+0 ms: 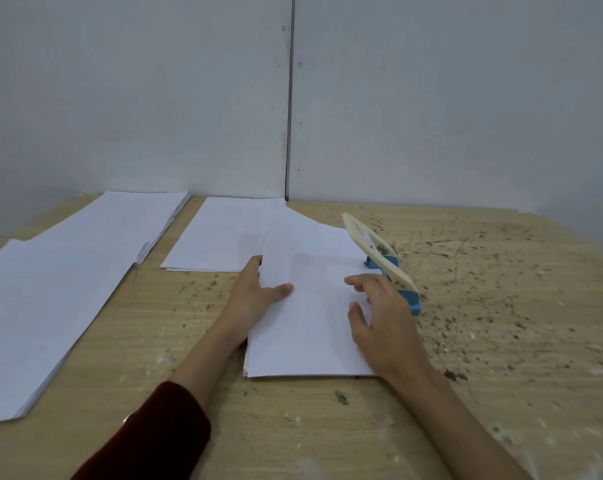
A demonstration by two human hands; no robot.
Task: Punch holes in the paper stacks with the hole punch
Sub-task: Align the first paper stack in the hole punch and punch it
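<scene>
A white paper stack (307,327) lies in front of me on the wooden table (500,341). Its right edge sits in the hole punch (384,259), which has a cream lever raised at a slant and a blue base. My left hand (255,296) grips the stack's left edge, thumb on top and fingers hidden beneath the sheets. My right hand (379,317) rests on the stack's right side beside the punch, fingers spread and loosely bent, holding nothing.
Another white stack (220,237) lies behind, partly under the near stack. Two larger stacks (50,299) overlap at the left, reaching the grey wall (293,98). Dark specks and debris cover the table's right half.
</scene>
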